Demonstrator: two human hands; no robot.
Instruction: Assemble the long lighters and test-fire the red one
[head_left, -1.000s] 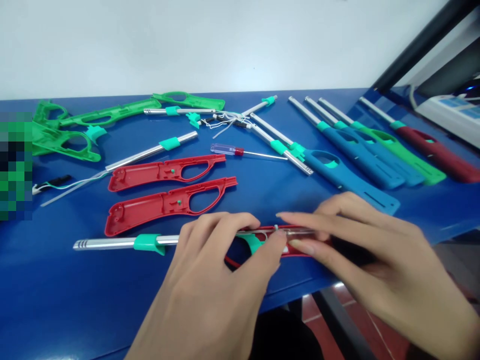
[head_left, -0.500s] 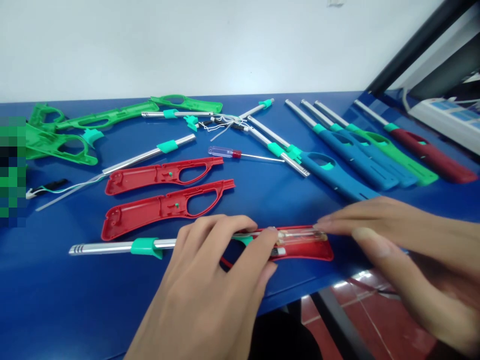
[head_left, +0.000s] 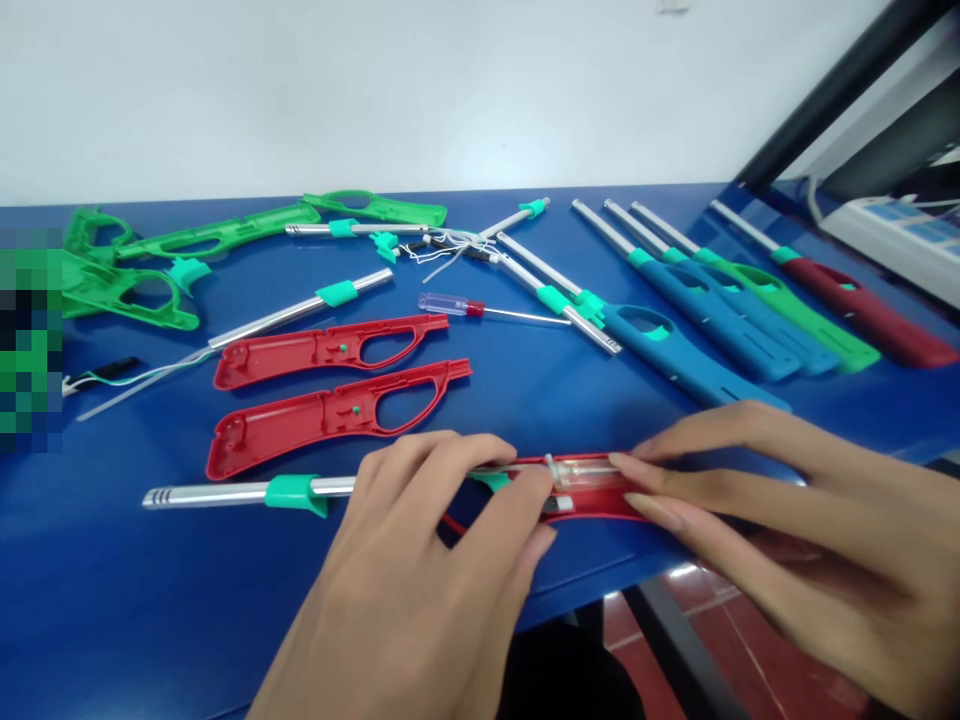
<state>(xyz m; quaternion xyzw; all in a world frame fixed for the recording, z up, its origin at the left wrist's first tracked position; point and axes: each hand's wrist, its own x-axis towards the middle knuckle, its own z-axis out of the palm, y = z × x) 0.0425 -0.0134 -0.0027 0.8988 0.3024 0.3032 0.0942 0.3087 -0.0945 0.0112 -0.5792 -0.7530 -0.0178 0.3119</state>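
On the table's front part lies a red lighter half-shell [head_left: 592,505], open side up, a clear fuel tank [head_left: 581,475] inside it. A silver lighter tube [head_left: 202,494] with a turquoise trigger [head_left: 291,493] round it extends left from beneath my left hand. My left hand [head_left: 420,560] is wrapped over the shell's middle and presses the parts, fingertips at the tank's left end. By the white-tipped black igniter [head_left: 559,504] rests its thumb side. My right hand [head_left: 780,520] has its fingertips closed about the tank's right end; the shell's end is hidden under them.
Two red half-shells [head_left: 337,400] lie behind my left hand, near a screwdriver [head_left: 480,308]. Finished-looking blue lighters [head_left: 682,355] and a dark red lighter [head_left: 862,300] are at right. Green shells [head_left: 217,235] lie back left; a power strip [head_left: 900,245] stands far right.
My right hand has shifted left and its fingers have closed in over the tank's right end and the shell. My left hand stays in place.
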